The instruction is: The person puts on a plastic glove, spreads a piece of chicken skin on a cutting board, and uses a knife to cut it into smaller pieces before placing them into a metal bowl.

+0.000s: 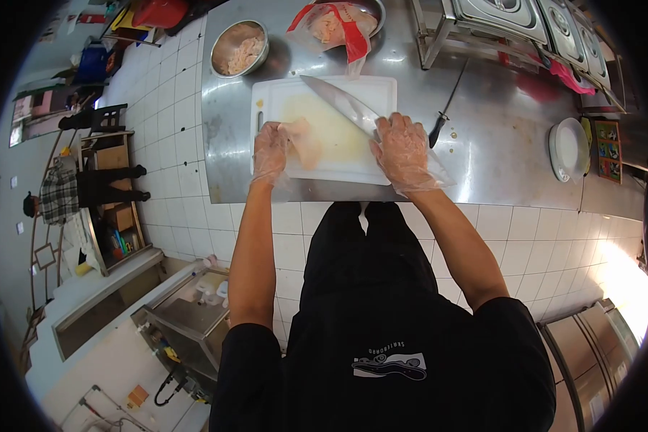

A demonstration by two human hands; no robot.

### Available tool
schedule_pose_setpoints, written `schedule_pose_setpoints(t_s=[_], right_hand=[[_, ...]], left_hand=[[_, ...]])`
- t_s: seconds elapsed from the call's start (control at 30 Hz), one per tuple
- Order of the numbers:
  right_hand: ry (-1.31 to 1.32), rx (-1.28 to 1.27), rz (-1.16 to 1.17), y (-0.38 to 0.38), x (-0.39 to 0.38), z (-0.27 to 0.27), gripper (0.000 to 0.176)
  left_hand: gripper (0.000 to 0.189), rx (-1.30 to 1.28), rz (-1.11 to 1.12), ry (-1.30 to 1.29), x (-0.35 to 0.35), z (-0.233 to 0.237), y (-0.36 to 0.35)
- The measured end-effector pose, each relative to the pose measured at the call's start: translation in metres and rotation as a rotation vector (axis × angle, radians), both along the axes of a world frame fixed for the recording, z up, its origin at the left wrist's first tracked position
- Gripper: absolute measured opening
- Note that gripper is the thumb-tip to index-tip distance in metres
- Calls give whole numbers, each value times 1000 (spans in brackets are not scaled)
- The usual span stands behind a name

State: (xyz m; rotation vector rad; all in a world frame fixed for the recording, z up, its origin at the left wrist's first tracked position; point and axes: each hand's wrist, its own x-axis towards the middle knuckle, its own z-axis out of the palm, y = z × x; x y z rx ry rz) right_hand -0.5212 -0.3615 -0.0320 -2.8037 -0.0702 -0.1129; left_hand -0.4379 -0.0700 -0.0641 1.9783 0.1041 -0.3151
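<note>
A white cutting board [367, 93] lies on the steel counter in front of me. Both my hands wear thin clear gloves. My left hand [270, 150] rests on a pale piece of raw chicken [306, 140] at the board's left side. My right hand [403, 150] grips the handle of a large chef's knife [342, 101], whose blade points up and left across the board, above the meat.
A metal bowl of raw chicken [239, 49] stands behind the board at the left. A red and clear plastic bag of meat [335, 27] sits in another bowl behind it. A honing steel [446, 108] lies right of the board. A white plate [569, 147] is further right.
</note>
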Motion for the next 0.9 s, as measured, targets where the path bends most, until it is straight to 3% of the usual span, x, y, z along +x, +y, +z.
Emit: schedule_pose_setpoints(t_s=[0.03, 0.2, 0.3, 0.4, 0.53, 0.63, 0.73, 0.83, 0.9], right_hand=[[29, 154, 13, 3, 4, 3, 39], [196, 815, 164, 32, 55, 6, 49], [284, 964, 310, 60, 71, 11, 52], [615, 1117, 370, 77, 79, 15, 62], [678, 983, 359, 92, 82, -2, 48], [742, 928, 366, 94, 80, -9, 38], [834, 954, 340, 96, 74, 2, 29], [806, 1157, 328, 101, 69, -1, 22], [724, 1126, 316, 102, 69, -2, 21]], left_hand=[[20, -141, 20, -9, -3, 1, 0], [18, -198, -160, 42, -10, 40, 0], [18, -190, -244, 111, -16, 59, 1], [18, -213, -211, 123, -23, 68, -1], [17, -146, -254, 220, -27, 82, 8], [16, -287, -193, 252, -33, 56, 20], [16, -387, -134, 274, -43, 56, 24], [16, -409, -145, 300, -49, 72, 27], [15, -280, -241, 299, -44, 66, 40]])
